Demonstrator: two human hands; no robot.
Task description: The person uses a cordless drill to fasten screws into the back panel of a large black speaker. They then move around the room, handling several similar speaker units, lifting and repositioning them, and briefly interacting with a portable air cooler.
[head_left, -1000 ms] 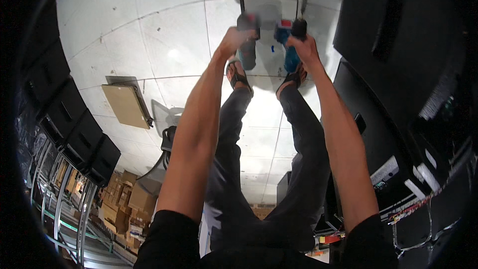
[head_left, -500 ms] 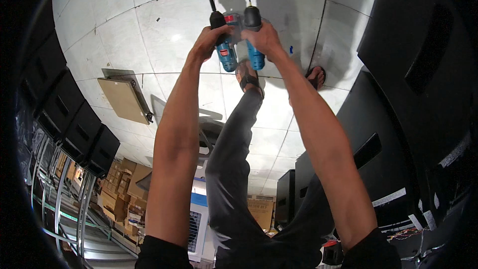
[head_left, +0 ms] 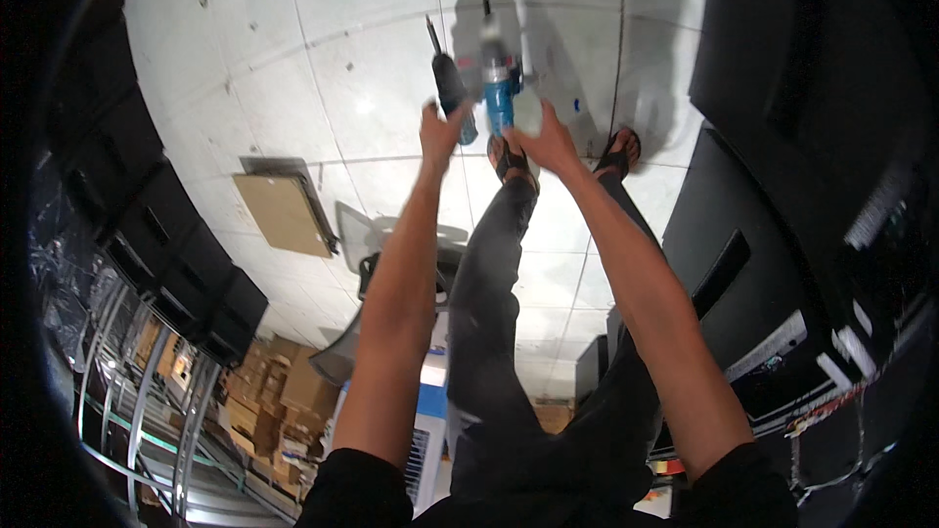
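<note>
Two blue-and-black cordless drills are side by side over the pale tiled floor, bits toward the far side. The left drill point(head_left: 451, 86) has a long black front and a thin bit. My left hand point(head_left: 443, 137) is at its rear end, fingers apart, with the thumb overlapping the drill's body. The right drill point(head_left: 500, 98) shows a blue body, and its front is smeared by motion. Beside its rear end my right hand point(head_left: 549, 142) is spread, apart from the body or only just touching it. The drills' handles are mostly hidden beneath them.
A tan flat panel on a dark frame point(head_left: 284, 213) lies on the floor at left. Large black cabinets point(head_left: 753, 225) line the right; black boxes point(head_left: 186, 279) stand left. Metal racks point(head_left: 147, 411) and cardboard boxes point(head_left: 269, 391) fill the lower left. My feet point(head_left: 621, 149) are near the drills.
Both hands have loosened from the drills and drawn back toward me, fingers spreading. The view has shifted, so the floor panel and boxes appear farther right.
</note>
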